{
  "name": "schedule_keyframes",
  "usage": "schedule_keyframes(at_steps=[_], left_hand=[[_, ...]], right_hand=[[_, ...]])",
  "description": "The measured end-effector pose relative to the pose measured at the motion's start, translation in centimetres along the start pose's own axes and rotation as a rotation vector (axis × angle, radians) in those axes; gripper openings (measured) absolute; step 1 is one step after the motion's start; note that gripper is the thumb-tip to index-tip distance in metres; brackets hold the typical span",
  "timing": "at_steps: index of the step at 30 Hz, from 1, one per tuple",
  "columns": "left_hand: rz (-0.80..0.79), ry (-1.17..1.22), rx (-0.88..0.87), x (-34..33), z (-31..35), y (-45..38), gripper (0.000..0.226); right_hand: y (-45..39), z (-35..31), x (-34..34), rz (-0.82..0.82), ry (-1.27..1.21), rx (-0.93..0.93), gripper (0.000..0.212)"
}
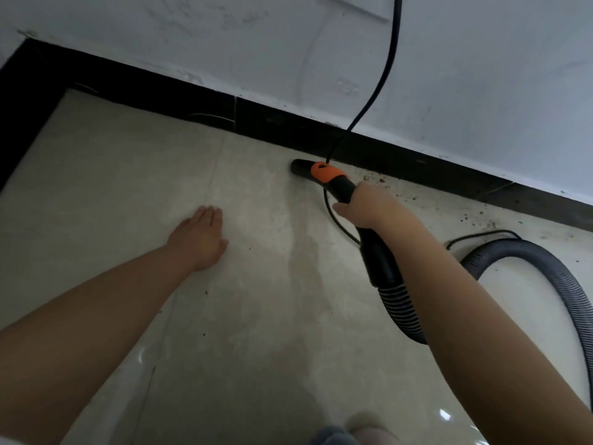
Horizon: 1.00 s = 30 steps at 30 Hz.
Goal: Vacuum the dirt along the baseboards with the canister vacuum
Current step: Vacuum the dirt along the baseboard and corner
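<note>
Hands: right hand grips nozzle; left hand flat on floor.

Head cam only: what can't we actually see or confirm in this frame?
- Canister body: out of frame; the hose runs off the right edge.
- Power cord: plug end cut off by the top edge.
- Nozzle mouth: faces away, so contact with the floor is unclear.
- Right hand fingers: wrapped behind the handle.
- Dirt along the baseboard: specks too small to identify.
</note>
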<state>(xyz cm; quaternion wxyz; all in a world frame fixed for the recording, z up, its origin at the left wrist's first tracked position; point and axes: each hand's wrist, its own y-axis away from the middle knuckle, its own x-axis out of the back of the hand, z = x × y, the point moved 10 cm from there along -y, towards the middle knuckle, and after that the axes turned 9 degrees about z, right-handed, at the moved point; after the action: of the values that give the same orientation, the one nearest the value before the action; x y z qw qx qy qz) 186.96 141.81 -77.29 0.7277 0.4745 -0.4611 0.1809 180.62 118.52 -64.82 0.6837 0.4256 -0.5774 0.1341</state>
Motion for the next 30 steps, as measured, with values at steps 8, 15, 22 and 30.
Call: schedule_keyframes(at_steps=[8,15,22,30], left_hand=[[-0.012,-0.036,-0.007,0.6,-0.9,0.1,0.065],[0.012,-0.033,-0.019,0.6,-0.1,-0.3,0.065],[-0.019,-0.045,-0.017,-0.1,-0.4,0.4,0.064],[-0.028,-0.016,0.017,-0.7,-1.4,0.9,0.065]], right_hand=[[0.8,2.0,0.8,-0.044,0.016,-0.018,0.042],[1.4,5.7,1.4,-0.128,0.074,-0.097,0.047],[0.6,-0.9,0.8,-0.057,0.086,0.101,0.044],[1.0,1.1,0.4,-0.095,0.127,0.077,0.045]])
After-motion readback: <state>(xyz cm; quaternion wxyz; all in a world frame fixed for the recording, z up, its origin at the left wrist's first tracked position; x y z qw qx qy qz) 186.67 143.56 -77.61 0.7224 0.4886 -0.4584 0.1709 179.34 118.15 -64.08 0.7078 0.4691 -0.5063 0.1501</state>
